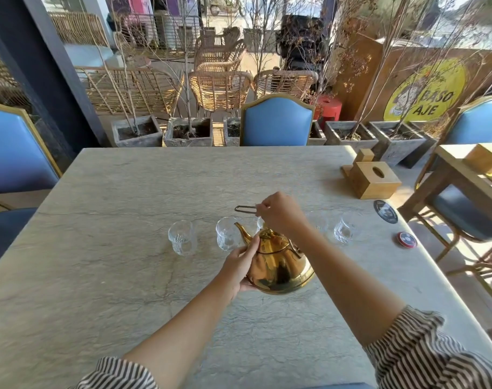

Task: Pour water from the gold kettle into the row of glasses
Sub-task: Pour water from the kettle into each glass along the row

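A: While the right hand (278, 211) pinches the thin wire handle (246, 209) raised above the lid, where does the kettle (279, 262) sit?

B: Near the middle of the worktop (127, 220), on the near side of the row of glasses and partly covering it. I can't tell whether its base touches the surface. The spout (243, 231) points toward eleven o'clock, its tip against the second glass (228, 233).

A: And the left hand (240, 268)?

B: At nine o'clock of the kettle, palm cupped against the belly, fingers (251, 248) curled up near the spout's root, grasping the body.

A: The other glasses?

B: One (182, 237) stands farthest left, apart from the kettle. Another (344, 230) stands at two o'clock. Those between are mostly hidden by the right arm.

A: Anything else there?

B: A wooden tissue box (373, 179) at one o'clock, a dark coaster (385, 211) and a red round disc (406, 240) by the right edge.
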A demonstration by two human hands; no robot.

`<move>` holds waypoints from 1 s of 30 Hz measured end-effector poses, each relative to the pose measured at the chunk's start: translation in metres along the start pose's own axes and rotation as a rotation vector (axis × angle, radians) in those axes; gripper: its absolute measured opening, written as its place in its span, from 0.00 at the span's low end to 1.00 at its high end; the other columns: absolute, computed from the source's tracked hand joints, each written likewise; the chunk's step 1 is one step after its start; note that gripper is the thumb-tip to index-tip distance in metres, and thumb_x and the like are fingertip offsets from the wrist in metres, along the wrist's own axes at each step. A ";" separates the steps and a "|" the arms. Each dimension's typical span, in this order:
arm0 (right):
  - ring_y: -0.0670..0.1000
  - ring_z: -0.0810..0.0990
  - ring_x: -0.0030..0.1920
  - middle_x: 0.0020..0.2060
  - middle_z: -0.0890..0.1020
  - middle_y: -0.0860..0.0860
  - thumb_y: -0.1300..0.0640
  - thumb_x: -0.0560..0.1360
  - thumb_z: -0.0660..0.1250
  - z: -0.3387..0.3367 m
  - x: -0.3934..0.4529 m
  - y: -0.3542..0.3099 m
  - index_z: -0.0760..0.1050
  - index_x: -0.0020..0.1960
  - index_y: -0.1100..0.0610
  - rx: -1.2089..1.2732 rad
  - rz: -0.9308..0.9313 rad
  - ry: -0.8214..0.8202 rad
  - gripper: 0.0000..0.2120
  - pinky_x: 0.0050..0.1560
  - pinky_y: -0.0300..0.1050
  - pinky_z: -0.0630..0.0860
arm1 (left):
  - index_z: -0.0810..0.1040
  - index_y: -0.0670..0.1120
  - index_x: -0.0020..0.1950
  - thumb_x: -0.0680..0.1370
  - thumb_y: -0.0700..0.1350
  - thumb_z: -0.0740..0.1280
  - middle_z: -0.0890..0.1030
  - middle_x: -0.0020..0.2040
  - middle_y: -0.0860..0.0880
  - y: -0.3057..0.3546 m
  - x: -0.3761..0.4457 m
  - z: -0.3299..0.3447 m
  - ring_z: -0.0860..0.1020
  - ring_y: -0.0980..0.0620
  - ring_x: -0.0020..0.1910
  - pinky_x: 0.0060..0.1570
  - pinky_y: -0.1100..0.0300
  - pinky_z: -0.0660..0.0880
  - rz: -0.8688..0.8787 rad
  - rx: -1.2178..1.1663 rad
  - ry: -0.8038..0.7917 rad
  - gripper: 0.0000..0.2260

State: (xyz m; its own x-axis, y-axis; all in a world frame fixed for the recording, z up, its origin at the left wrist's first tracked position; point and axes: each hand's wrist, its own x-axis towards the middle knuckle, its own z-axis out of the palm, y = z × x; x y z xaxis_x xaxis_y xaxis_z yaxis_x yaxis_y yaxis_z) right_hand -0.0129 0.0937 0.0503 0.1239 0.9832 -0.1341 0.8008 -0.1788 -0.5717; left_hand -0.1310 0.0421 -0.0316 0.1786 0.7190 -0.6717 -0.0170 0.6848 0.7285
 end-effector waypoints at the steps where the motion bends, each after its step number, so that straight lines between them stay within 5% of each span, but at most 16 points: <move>1: 0.51 0.68 0.26 0.28 0.75 0.57 0.57 0.78 0.61 0.001 -0.001 0.002 0.82 0.47 0.70 0.010 -0.006 0.000 0.17 0.23 0.40 0.61 | 0.76 0.48 0.61 0.67 0.70 0.70 0.83 0.56 0.44 -0.001 0.001 -0.002 0.83 0.44 0.52 0.44 0.40 0.83 0.006 0.011 0.014 0.32; 5: 0.48 0.67 0.23 0.28 0.76 0.57 0.55 0.79 0.61 0.001 -0.005 0.008 0.82 0.48 0.70 0.048 -0.022 0.003 0.19 0.16 0.31 0.59 | 0.75 0.51 0.63 0.66 0.70 0.71 0.82 0.56 0.46 -0.001 0.000 -0.006 0.83 0.45 0.52 0.44 0.42 0.83 0.020 0.046 0.040 0.33; 10: 0.45 0.70 0.23 0.33 0.84 0.58 0.53 0.80 0.61 0.001 -0.006 0.004 0.85 0.47 0.64 0.059 -0.062 0.012 0.18 0.23 0.36 0.64 | 0.73 0.51 0.66 0.68 0.68 0.71 0.81 0.58 0.46 0.001 -0.003 -0.014 0.82 0.46 0.52 0.44 0.47 0.83 0.026 0.031 0.051 0.33; 15: 0.56 0.78 0.30 0.40 0.86 0.63 0.53 0.80 0.61 0.010 -0.005 -0.012 0.84 0.46 0.66 0.054 -0.110 0.007 0.19 0.30 0.41 0.69 | 0.73 0.52 0.67 0.60 0.74 0.70 0.81 0.59 0.47 -0.001 -0.002 -0.027 0.81 0.45 0.56 0.56 0.43 0.80 0.060 0.066 0.101 0.41; 23: 0.51 0.76 0.32 0.42 0.86 0.61 0.55 0.80 0.61 0.032 -0.003 -0.055 0.83 0.48 0.67 0.031 -0.139 -0.111 0.18 0.26 0.39 0.67 | 0.73 0.51 0.65 0.70 0.68 0.68 0.81 0.54 0.47 -0.003 -0.013 -0.062 0.81 0.44 0.52 0.50 0.43 0.82 0.021 -0.023 0.121 0.30; 30: 0.56 0.79 0.34 0.45 0.85 0.64 0.58 0.80 0.60 0.048 -0.002 -0.091 0.81 0.53 0.69 0.071 -0.069 -0.226 0.16 0.37 0.49 0.79 | 0.75 0.48 0.63 0.71 0.66 0.69 0.80 0.55 0.43 0.000 -0.019 -0.086 0.79 0.42 0.54 0.46 0.43 0.82 -0.029 -0.100 0.130 0.28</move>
State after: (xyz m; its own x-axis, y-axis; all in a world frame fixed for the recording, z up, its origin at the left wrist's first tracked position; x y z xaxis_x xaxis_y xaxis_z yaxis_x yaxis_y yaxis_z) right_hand -0.1141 0.1066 0.0643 -0.0706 0.9614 -0.2659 0.7587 -0.1213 -0.6401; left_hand -0.2186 0.0385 -0.0308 0.0522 0.7035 -0.7088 -0.1124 0.7094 0.6958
